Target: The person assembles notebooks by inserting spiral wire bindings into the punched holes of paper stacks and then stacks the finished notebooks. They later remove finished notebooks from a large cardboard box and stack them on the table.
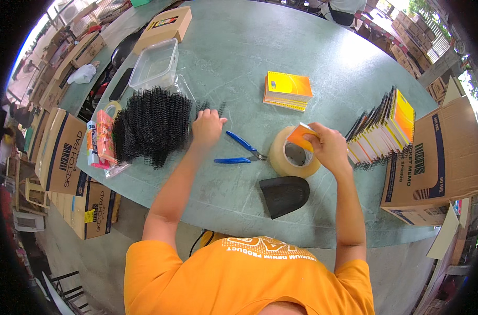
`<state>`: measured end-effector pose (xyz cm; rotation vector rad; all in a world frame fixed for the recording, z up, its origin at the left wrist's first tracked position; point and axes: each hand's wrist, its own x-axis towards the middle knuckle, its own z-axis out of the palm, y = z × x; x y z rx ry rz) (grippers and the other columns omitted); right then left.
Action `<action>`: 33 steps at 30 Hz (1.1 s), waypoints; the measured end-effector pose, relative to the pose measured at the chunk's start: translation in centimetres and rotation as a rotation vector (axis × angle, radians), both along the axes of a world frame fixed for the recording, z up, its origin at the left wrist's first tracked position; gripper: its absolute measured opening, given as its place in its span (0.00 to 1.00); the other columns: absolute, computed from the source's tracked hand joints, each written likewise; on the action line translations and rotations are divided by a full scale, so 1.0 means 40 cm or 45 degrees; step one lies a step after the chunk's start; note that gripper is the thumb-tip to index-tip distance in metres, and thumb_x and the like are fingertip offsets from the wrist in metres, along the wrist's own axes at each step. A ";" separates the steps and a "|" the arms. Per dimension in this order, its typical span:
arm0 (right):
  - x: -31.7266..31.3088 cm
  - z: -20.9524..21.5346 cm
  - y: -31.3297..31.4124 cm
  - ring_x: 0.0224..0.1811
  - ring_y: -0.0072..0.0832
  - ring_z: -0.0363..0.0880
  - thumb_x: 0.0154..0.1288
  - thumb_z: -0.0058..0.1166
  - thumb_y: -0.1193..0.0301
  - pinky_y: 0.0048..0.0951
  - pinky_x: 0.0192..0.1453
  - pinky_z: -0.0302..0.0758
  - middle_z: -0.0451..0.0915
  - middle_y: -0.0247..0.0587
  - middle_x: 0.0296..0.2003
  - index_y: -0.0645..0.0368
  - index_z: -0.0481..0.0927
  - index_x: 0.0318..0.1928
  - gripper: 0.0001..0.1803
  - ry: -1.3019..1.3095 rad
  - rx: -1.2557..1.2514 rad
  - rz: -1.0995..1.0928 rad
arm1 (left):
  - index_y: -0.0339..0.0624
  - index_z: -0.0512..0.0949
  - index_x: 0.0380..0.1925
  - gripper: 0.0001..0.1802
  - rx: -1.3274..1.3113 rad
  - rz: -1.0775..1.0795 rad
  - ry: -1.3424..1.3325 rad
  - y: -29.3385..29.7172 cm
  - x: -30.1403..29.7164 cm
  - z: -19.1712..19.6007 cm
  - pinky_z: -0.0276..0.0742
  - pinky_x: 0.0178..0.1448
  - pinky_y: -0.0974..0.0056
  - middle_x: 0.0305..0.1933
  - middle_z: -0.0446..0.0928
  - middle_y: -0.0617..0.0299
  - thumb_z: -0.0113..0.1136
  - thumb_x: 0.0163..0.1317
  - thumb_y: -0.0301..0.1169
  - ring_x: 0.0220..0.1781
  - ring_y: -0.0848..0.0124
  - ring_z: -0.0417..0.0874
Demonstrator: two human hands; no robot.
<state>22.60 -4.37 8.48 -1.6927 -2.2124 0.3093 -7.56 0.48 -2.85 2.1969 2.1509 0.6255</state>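
Note:
My left hand [208, 127] is closed on a black spiral binding coil [221, 106], slightly smeared by motion, just right of a large heap of black coils [154, 126]. In my right hand [328, 147] is a small orange notepad [301, 135], tilted above a wide roll of clear tape [281, 157]. Blue-handled cutting pliers [240, 140] lie spread between my hands, their jaws by the tape roll. A neat stack of yellow-orange notepads [289, 90] sits farther off. To the right leans a row of spiral-bound notepads [381, 131] with coils sticking out.
A black rounded block [284, 196] lies near the table's front edge. On the left are a clear plastic tub [154, 65], a dark phone-like slab [122, 84] and red packets [105, 136]. An open cardboard carton [433, 157] stands at right; more cartons [63, 152] stand at left.

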 end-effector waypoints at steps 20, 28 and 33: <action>-0.060 -0.036 -0.009 0.32 0.40 0.79 0.58 0.52 0.67 0.39 0.34 0.73 0.81 0.41 0.30 0.51 0.77 0.41 0.10 0.015 0.100 0.131 | 0.38 0.77 0.42 0.11 -0.529 -0.809 -1.596 -0.097 0.154 0.171 0.72 0.42 0.73 0.37 0.77 0.68 0.58 0.60 0.27 0.36 0.79 0.76; -0.068 -0.013 -0.020 0.31 0.39 0.80 0.59 0.53 0.66 0.36 0.34 0.74 0.81 0.39 0.30 0.49 0.80 0.42 0.10 0.167 0.083 0.138 | 0.38 0.80 0.37 0.09 -0.075 -0.550 -1.070 -0.136 0.220 0.207 0.73 0.35 0.72 0.30 0.79 0.61 0.61 0.58 0.29 0.32 0.78 0.77; -0.076 -0.030 -0.017 0.34 0.40 0.79 0.60 0.50 0.66 0.39 0.34 0.73 0.80 0.39 0.30 0.51 0.80 0.38 0.09 0.192 0.116 0.176 | 0.38 0.78 0.41 0.13 0.265 -0.570 -0.815 -0.128 0.233 0.196 0.72 0.32 0.69 0.27 0.77 0.58 0.63 0.55 0.29 0.26 0.75 0.76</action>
